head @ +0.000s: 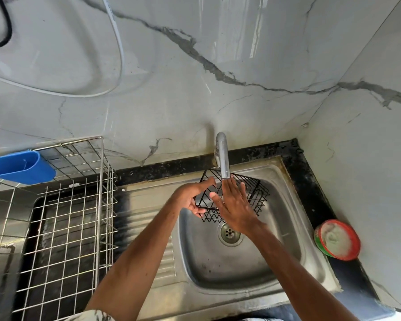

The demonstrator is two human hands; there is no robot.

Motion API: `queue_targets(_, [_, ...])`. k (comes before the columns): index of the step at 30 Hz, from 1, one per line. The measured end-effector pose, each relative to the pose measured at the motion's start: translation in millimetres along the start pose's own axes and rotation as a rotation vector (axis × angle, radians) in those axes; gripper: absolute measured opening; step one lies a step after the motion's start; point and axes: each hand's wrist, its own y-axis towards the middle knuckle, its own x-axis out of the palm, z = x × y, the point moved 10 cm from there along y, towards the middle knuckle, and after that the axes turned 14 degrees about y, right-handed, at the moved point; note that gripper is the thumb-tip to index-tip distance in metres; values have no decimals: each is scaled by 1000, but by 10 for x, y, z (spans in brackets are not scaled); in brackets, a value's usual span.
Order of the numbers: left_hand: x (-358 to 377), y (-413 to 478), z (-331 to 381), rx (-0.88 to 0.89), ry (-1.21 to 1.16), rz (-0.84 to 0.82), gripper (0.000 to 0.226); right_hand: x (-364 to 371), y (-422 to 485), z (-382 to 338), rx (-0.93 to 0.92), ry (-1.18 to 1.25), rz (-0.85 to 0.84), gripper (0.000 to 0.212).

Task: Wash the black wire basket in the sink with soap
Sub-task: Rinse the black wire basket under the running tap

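Observation:
The black wire basket (256,193) is held tilted over the steel sink (276,239), just under the tap spout (223,158). My left hand (192,195) grips the basket's left edge, thumb on top and fingers curled beneath. With straight fingers my right hand (233,202) lies flat against the basket's wires, its fingertips directly below the spout. I see no water stream. A red-rimmed tub of white soap paste (338,239) sits on the black counter to the right of the sink.
A steel wire dish rack (63,216) stands on the left over the drainboard, with a blue plastic holder (21,167) hooked on its rim. The sink's drain (229,232) lies below the basket. Marble walls close in behind and on the right.

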Motion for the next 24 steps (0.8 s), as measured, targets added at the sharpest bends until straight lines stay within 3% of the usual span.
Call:
queue_targets(6, [-8, -152, -65, 80, 93, 64, 85, 91, 14, 297, 13, 60, -117, 76])
queue_targets(9, [-3, -173, -214, 60, 76, 62, 74, 74, 16, 632, 138, 82, -154, 83])
queue_targets(12, [35, -207, -326, 55, 27, 54, 80, 110, 49, 589, 243, 70, -190, 93])
queue_targets(15, [75, -202, -384, 52, -2, 58, 88, 241, 98, 117, 95, 53, -226, 95])
queue_targets(18, [76, -238, -341, 78, -17, 70, 58, 327, 88, -281, -55, 21, -262, 79])
queue_targets(19, [60, -247, -334, 83, -30, 79, 58, 309, 103, -330, -79, 12, -261, 80])
queue_targets(21, [10, -252, -344, 94, -66, 101, 80, 211, 159, -248, -80, 16, -238, 81])
queue_targets(24, [-60, -270, -410, 96, -98, 121, 103, -1, 229, 294, 106, 41, -171, 79])
